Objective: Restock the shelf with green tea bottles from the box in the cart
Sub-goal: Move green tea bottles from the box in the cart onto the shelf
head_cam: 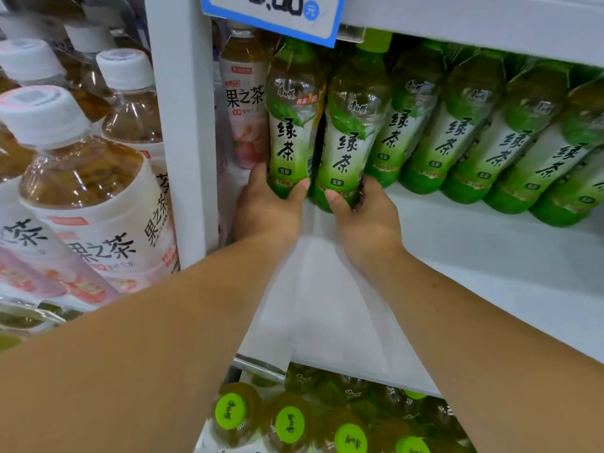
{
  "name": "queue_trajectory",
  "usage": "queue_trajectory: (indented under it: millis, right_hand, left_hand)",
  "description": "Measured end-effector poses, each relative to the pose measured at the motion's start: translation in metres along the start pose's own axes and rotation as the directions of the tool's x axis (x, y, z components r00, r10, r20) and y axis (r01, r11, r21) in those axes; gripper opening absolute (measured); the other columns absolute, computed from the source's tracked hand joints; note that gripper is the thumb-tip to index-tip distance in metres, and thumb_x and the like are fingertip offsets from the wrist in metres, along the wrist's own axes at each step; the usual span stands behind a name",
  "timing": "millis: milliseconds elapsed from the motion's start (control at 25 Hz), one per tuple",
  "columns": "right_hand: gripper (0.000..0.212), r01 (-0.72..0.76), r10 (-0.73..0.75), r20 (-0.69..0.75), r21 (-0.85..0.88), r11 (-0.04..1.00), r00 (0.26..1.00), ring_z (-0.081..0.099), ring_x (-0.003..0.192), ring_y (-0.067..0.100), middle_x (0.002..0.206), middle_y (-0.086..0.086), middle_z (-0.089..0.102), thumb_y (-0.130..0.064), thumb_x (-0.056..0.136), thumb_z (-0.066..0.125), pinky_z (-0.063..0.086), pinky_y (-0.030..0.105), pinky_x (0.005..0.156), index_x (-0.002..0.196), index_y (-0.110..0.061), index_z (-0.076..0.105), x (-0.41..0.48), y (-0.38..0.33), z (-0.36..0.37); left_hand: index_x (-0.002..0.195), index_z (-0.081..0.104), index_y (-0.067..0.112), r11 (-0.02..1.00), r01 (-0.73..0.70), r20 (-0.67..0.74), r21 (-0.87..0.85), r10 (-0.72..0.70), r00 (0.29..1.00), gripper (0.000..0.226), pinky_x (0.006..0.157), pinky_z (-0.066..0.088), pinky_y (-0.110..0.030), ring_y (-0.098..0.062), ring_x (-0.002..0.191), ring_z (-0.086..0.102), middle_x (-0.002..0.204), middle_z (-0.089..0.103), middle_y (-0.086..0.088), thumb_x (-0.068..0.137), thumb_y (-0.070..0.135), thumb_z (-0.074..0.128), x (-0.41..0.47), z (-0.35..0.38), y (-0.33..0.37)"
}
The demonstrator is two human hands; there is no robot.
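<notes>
My left hand (269, 204) grips the base of a green tea bottle (292, 125) that stands upright at the far left of the white shelf (474, 256). Beside it, my right hand (362, 217) holds the base of a second green tea bottle (351, 135). Both bottles sit deep on the shelf and touch each other. A row of several green tea bottles (490, 142) stands to their right along the back. The front part of the shelf board is bare.
A white upright post (183, 125) borders the shelf on the left. Pale fruit tea bottles (85, 191) with white caps fill the bay beyond it, and one (243, 109) stands behind the post. Green-capped bottles (291, 423) show on the shelf below. A blue price tag (271, 11) hangs overhead.
</notes>
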State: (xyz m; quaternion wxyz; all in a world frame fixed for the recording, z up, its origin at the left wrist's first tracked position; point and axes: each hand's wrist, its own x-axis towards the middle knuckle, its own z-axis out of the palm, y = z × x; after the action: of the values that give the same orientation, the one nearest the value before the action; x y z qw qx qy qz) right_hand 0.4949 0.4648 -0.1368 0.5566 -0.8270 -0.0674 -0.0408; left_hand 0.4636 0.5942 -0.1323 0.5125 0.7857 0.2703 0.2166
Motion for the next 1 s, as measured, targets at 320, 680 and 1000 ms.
queue_trajectory:
  millis: [320, 680, 1000]
  right_hand:
    - [0.042, 0.039, -0.039, -0.004, -0.057, 0.998, 0.999, 0.062, 0.109, 0.009, 0.111, -0.016, 0.065, -0.034, 0.09, 0.07, 0.048, 0.027, 0.095, 0.129, -0.029, 0.056, -0.001, 0.003, 0.002]
    - [0.047, 0.048, -0.049, -0.01, -0.027, 0.998, 0.999, 0.062, 0.111, 0.01, 0.116, -0.013, 0.066, -0.027, 0.086, 0.075, 0.049, 0.03, 0.099, 0.129, -0.027, 0.056, 0.001, 0.008, 0.002]
    - [0.045, 0.029, -0.029, -0.006, -0.004, 1.0, 1.0, 0.063, 0.105, 0.007, 0.107, -0.018, 0.065, -0.027, 0.084, 0.078, 0.05, 0.026, 0.094, 0.125, -0.028, 0.059, 0.001, 0.006, -0.001]
  left_hand:
    - [0.129, 0.052, 0.039, 0.999, -0.008, 0.046, 0.049, 0.006, 0.999, 0.052, 0.093, 0.052, -0.033, -0.018, 0.106, 0.064, 0.117, 0.067, 0.011, 0.082, 0.03, 0.072, 0.002, -0.002, -0.008]
    - [0.121, 0.057, 0.035, 0.996, 0.031, 0.006, 0.09, -0.031, 0.999, 0.054, 0.088, 0.054, -0.031, -0.018, 0.101, 0.066, 0.114, 0.069, 0.012, 0.073, 0.037, 0.081, 0.01, 0.003, -0.01]
    - [0.11, 0.068, 0.028, 0.999, 0.049, 0.003, 0.002, -0.049, 0.999, 0.047, 0.082, 0.055, -0.025, -0.011, 0.091, 0.069, 0.101, 0.073, 0.016, 0.067, 0.032, 0.086, 0.01, 0.003, -0.009]
